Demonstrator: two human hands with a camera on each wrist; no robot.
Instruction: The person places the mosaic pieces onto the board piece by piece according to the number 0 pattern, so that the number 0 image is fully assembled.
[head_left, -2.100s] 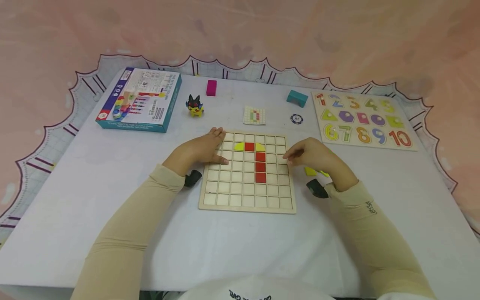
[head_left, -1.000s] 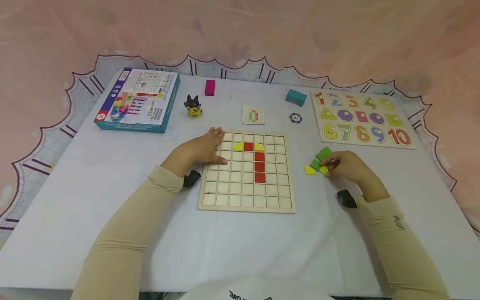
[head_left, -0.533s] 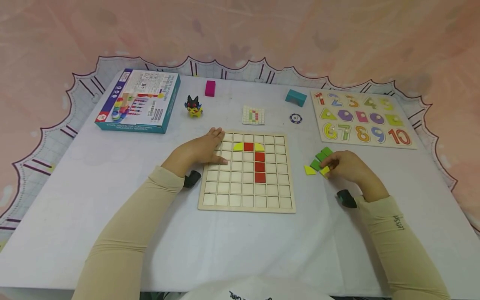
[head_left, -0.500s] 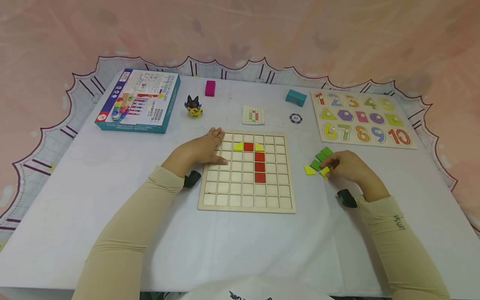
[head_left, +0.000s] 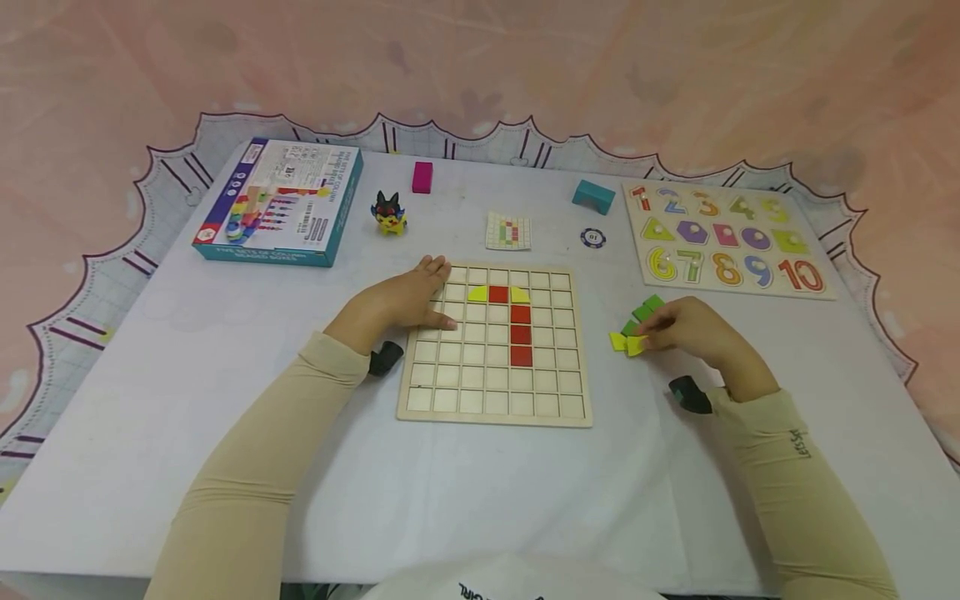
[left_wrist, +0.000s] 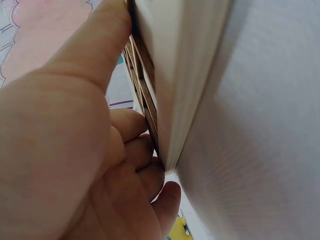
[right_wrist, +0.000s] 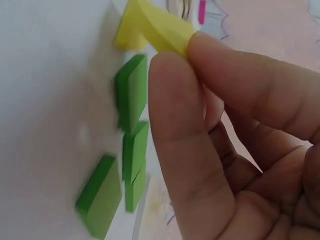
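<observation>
My left hand (head_left: 397, 302) lies with straight fingers and spread thumb on the left side of a wooden grid board (head_left: 471, 378). In the left wrist view its thumb (left_wrist: 87, 45) reaches over the board's edge. Between thumb and forefinger, my right hand (head_left: 688, 332) pinches a yellow tile (right_wrist: 167, 27), which overlaps a second yellow tile (right_wrist: 126, 35) in both views. Several green tiles (right_wrist: 132, 92) lie beside those fingers, partly covered by the hand in the head view. Set in the grid are several red tiles (head_left: 521, 335) and two yellow curved-edged tiles (head_left: 477, 293).
Behind the board lies a small pattern card (head_left: 508, 232), with a poker chip (head_left: 593, 238) and teal block (head_left: 593, 197) to its right. A number puzzle board (head_left: 731, 242) lies back right. A toy figure (head_left: 388, 214), pink block (head_left: 422, 177) and flat box (head_left: 281, 200) stand back left.
My right hand has gone from the board's right edge out to the loose tiles, pinched a yellow tile and shifted it left against the other yellow one. My left hand has stayed put.
</observation>
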